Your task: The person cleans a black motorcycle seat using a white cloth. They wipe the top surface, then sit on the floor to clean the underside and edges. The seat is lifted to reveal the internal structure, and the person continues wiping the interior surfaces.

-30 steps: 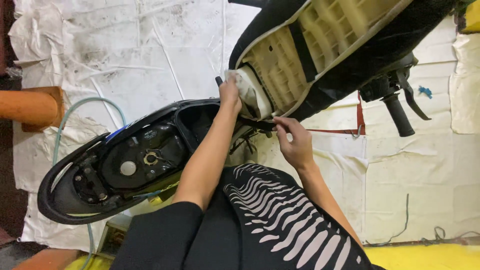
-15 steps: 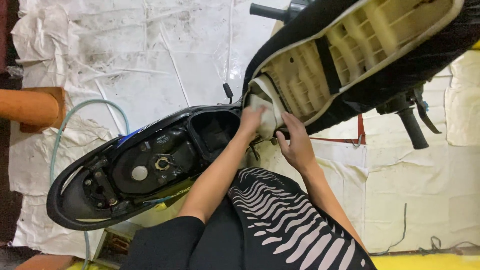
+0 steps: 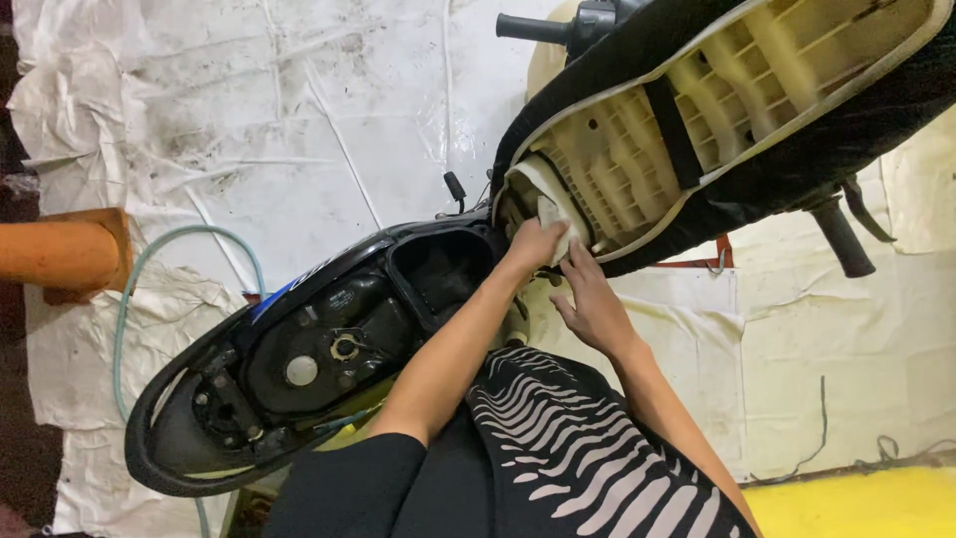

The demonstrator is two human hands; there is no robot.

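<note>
While the scooter's seat (image 3: 717,130) stands tipped up on its hinge, the left hand (image 3: 533,244) presses a pale cloth (image 3: 551,221) against the cream underside of the seat, fingers clenched around the cloth at the hinge end. Just below those fingers, the right hand (image 3: 593,304) rests released and flat, holding nothing. This looks like a wiping step; going on would call for a firm hold on the cloth along the ribbed underside. Left of the fingers, the open under-seat compartment (image 3: 443,269) looks dark and bare; beyond it sits the fuel cap (image 3: 346,346).
</note>
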